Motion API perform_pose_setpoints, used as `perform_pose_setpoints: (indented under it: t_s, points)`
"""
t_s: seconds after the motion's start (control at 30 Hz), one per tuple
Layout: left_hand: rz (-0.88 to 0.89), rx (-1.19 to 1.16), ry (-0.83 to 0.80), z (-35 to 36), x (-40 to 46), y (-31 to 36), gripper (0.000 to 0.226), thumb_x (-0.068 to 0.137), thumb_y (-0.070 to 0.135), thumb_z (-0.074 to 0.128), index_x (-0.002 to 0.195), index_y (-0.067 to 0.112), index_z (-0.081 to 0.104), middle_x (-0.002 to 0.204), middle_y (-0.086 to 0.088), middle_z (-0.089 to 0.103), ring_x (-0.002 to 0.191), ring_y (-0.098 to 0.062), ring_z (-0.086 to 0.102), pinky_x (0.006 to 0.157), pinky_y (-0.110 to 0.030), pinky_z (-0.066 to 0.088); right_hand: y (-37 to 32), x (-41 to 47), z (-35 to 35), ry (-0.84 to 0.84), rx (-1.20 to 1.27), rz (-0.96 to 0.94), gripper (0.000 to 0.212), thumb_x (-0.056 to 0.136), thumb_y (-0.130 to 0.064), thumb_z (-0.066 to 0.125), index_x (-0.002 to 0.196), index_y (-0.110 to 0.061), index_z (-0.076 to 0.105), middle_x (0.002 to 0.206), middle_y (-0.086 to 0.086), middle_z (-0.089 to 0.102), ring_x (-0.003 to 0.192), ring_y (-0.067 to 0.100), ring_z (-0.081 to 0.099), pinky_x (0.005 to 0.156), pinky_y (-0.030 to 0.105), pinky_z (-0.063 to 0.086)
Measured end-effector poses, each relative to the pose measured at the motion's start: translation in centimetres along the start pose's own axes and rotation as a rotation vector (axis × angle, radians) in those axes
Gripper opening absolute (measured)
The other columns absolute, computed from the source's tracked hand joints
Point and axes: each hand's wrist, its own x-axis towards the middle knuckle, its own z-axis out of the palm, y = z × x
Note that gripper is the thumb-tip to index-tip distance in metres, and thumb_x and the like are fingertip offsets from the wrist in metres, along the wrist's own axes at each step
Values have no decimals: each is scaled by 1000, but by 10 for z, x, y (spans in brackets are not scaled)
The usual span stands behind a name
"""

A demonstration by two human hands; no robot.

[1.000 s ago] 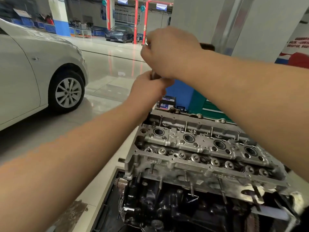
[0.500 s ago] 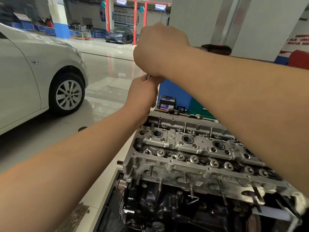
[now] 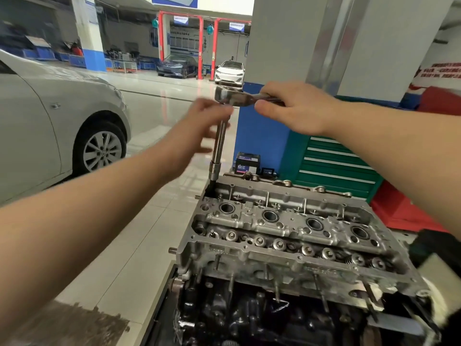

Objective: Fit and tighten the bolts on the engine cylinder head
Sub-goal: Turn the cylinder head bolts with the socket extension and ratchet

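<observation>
At the far left I see a silver car [image 3: 50, 121] parked on the pale tiled floor [image 3: 139, 221], well apart from the work. My left hand [image 3: 199, 131] comes next, blurred, its fingers [image 3: 219, 111] spread apart beside the upright extension bar [image 3: 220, 138]; whether any of them actually touches the bar I cannot tell. That bar stands nearly vertical, its socket end [image 3: 214, 169] sunk into the far-left corner of the cylinder head [image 3: 287, 228], so the bolt under it is hidden from me. On top of the bar sits the ratchet head [image 3: 225, 96], with the ratchet handle running off to the right into my right hand [image 3: 296, 108], whose fingers are curled around that handle, thumb underneath. The cylinder head lies in the middle and right of my view, near me, bolted-face up on the dark engine block [image 3: 249, 315], showing four round plug wells in a row and a line of valve springs along its near side. Behind it, farther off, a small black battery [image 3: 247, 164] rests on the floor by a blue pillar base [image 3: 259, 136], and to the right of that stands a green drawer cabinet [image 3: 334, 166], with a red object [image 3: 404, 211] beyond it.
</observation>
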Motion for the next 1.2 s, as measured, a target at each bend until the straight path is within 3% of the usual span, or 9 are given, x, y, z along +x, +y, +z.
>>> perform_pose_setpoints:
  t_s: [0.13, 0.27, 0.33, 0.47, 0.57, 0.67, 0.8, 1.0, 1.2]
  points:
    - [277, 199, 221, -1, 23, 64, 43, 82, 59, 62, 116, 32, 59, 112, 5, 67, 96, -11, 66, 76, -34, 51, -8, 1, 4, 98, -89, 29, 59, 98, -74, 22, 92, -27, 56, 75, -3, 57, 72, 15, 54, 57, 33, 29]
    - [287, 1142, 43, 34, 48, 98, 50, 92, 60, 34, 82, 17, 57, 84, -6, 56, 75, -22, 54, 66, -37, 41, -16, 0, -2, 100, -169, 69, 60, 99, -72, 23, 67, -26, 44, 60, 0, 48, 56, 19, 44, 52, 32, 25]
    - [292, 1349, 96, 46, 53, 90, 50, 106, 50, 27, 69, 18, 39, 74, -10, 45, 65, -27, 43, 69, -44, 43, -18, 1, -4, 92, -195, 75, 54, 95, -63, 22, 63, -23, 41, 57, 3, 46, 53, 23, 43, 51, 32, 25]
    - [333, 1350, 309, 44, 62, 72, 56, 107, 53, 24, 66, 17, 37, 69, -9, 41, 66, -31, 45, 58, -37, 30, -22, 4, 0, 103, -233, 98, 45, 101, -57, 21, 78, -24, 42, 67, -1, 48, 62, 26, 47, 54, 33, 26]
    - [409, 1348, 275, 37, 71, 69, 63, 108, 52, 22, 65, 12, 47, 65, -9, 44, 56, -25, 40, 52, -33, 23, -28, 5, 2, 109, -246, 123, 44, 104, -54, 21, 74, -26, 38, 68, 2, 49, 62, 26, 48, 58, 36, 30]
    - [486, 1242, 146, 30, 68, 69, 71, 109, 48, 24, 67, 9, 66, 53, -4, 52, 49, -20, 46, 53, -34, 32, -33, 0, 0, 130, -310, 177, 45, 105, -51, 24, 71, -24, 37, 69, 2, 48, 61, 23, 45, 57, 35, 31]
    - [514, 1074, 1, 22, 61, 72, 65, 111, 42, 33, 54, 23, 60, 42, 12, 57, 47, 1, 56, 60, -26, 41, -46, -11, -4, 127, -404, 231, 36, 107, -49, 31, 89, -22, 46, 74, 1, 45, 62, 22, 43, 62, 35, 37]
    - [539, 994, -48, 18, 53, 73, 64, 112, 37, 37, 54, 22, 59, 50, 8, 58, 45, 1, 56, 53, -7, 34, -65, -19, -11, 120, -382, 324, 41, 105, -51, 31, 77, -23, 43, 74, 3, 45, 61, 21, 41, 64, 36, 35]
    - [447, 896, -46, 17, 45, 74, 63, 108, 49, 43, 64, 13, 69, 57, -3, 66, 45, -6, 57, 52, -18, 47, -69, -21, -12, 112, -399, 341, 49, 103, -61, 26, 79, -23, 46, 75, 4, 49, 62, 21, 43, 56, 33, 31]
